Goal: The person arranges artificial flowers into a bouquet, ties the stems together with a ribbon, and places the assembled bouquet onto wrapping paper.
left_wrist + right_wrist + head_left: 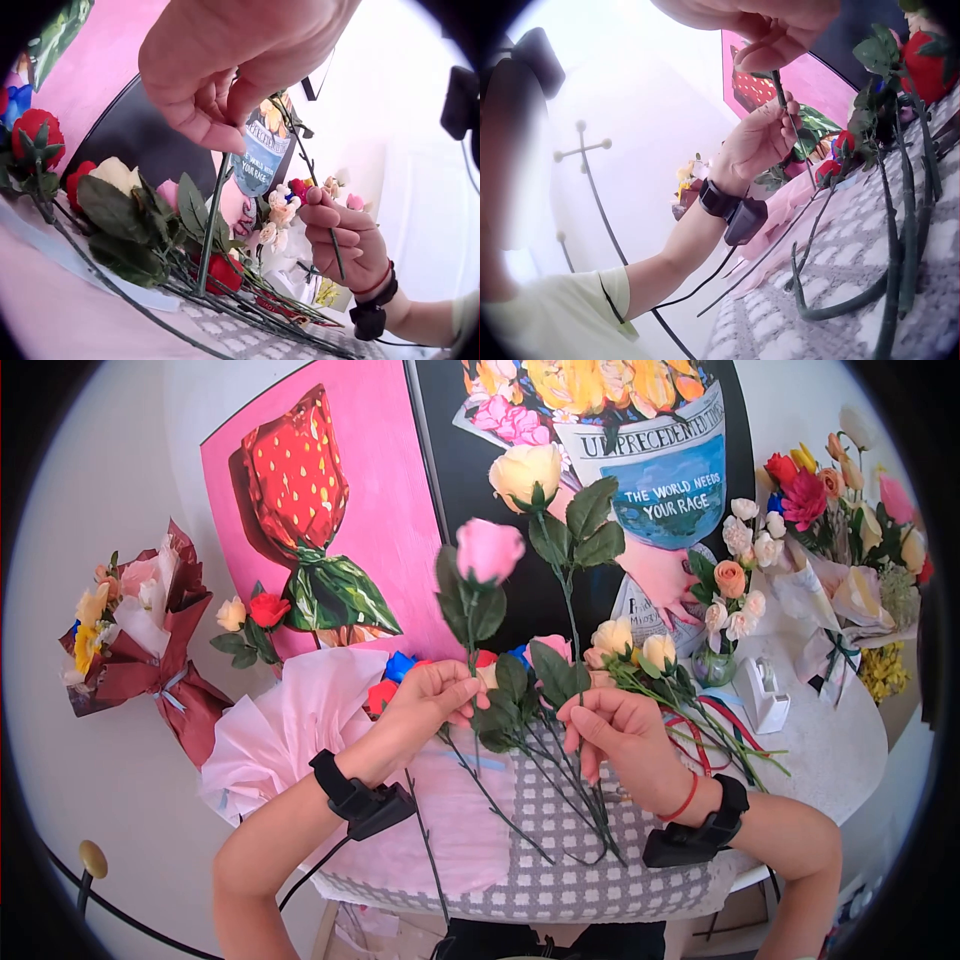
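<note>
Above left hand [430, 700], pink rose [489, 551], stem [213, 229] apparently pinched.

The black picture [450, 420] has words on it. Its curved paper band [650, 438] says "UNPRECEDENTED" in dark capitals, with a bit near the start hard to see, and then a word that starts with "T" but is not clear to the end. Under that, the blue part [668, 490] says "THE WORLD NEEDS YOUR RAGE" in white capitals, on two lines. The low paper [645, 605] has dark letters too, but they are too small and partly hidden to read for sure
</note>
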`<state>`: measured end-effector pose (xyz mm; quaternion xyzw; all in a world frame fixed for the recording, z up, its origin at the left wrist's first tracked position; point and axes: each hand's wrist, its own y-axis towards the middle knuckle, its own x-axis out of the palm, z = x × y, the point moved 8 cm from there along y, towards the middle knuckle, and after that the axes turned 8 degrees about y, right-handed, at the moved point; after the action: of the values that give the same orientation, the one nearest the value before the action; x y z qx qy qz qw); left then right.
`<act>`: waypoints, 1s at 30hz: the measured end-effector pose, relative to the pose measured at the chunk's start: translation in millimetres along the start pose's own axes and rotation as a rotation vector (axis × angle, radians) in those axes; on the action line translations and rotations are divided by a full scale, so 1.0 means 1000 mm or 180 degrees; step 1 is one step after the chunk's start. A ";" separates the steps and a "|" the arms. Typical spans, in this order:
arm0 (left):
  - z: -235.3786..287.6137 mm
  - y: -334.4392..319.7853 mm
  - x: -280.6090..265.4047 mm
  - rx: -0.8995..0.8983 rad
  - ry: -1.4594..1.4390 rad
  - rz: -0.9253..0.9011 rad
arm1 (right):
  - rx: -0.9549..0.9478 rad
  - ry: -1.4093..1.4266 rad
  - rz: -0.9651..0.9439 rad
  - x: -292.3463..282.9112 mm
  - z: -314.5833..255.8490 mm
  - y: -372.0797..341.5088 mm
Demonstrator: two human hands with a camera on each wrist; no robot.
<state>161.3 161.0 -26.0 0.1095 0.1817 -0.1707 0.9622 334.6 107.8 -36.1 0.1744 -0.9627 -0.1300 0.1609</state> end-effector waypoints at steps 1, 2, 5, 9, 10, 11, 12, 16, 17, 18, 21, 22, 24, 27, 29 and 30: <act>0.008 0.000 -0.001 0.0168 -0.0125 0.0061 | -0.0022 0.0007 -0.0002 0.002 -0.001 0.000; 0.012 0.001 0.000 0.0197 -0.0114 0.0077 | -0.0046 0.0015 -0.0007 0.004 -0.002 0.000; 0.025 0.002 0.006 0.0578 -0.0594 0.0135 | -0.0112 0.0035 0.0053 0.008 -0.004 0.001; 0.040 0.003 0.017 0.1100 -0.0987 0.0078 | -0.0230 -0.0155 0.0201 0.008 0.002 0.006; 0.043 0.003 0.018 0.1159 -0.1090 0.0100 | -0.0212 -0.0256 0.0226 0.006 0.004 0.007; 0.045 0.003 0.019 0.1218 -0.1193 0.0124 | -0.0226 -0.0272 0.0219 0.006 0.005 0.008; 0.046 0.003 0.019 0.1238 -0.1197 0.0128 | -0.0281 -0.0397 0.0279 0.006 0.004 0.009; 0.052 0.003 0.019 0.1366 -0.1286 0.0095 | -0.0242 -0.0536 0.0347 0.001 0.002 0.014; 0.053 0.003 0.019 0.1385 -0.1269 0.0091 | -0.0248 -0.0541 0.0344 0.001 0.000 0.016; 0.054 0.003 0.020 0.1389 -0.1269 0.0091 | -0.0220 -0.0634 0.0346 -0.001 -0.001 0.018; 0.057 0.005 0.019 0.1372 -0.1094 0.0285 | -0.0204 -0.0793 0.0313 -0.003 -0.001 0.022; 0.057 0.006 0.018 0.1408 -0.1147 0.0352 | -0.0217 -0.0861 0.0274 -0.002 0.000 0.023; 0.056 0.010 0.017 0.1446 -0.1204 0.0426 | -0.0155 -0.0789 0.0211 0.001 0.003 0.024; 0.055 0.012 0.018 0.1504 -0.1046 0.0514 | -0.0141 -0.0706 0.0162 0.005 0.006 0.026; 0.055 0.010 0.019 0.1487 -0.1074 0.0574 | -0.0178 -0.0693 0.0171 0.005 0.006 0.027; 0.054 0.010 0.019 0.1471 -0.1079 0.0576 | -0.0168 -0.0657 0.0187 0.004 0.006 0.028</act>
<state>198.4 150.0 17.5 0.3112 -0.0358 -0.1369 0.9397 320.5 133.2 -32.0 0.1274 -0.9751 -0.1678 0.0692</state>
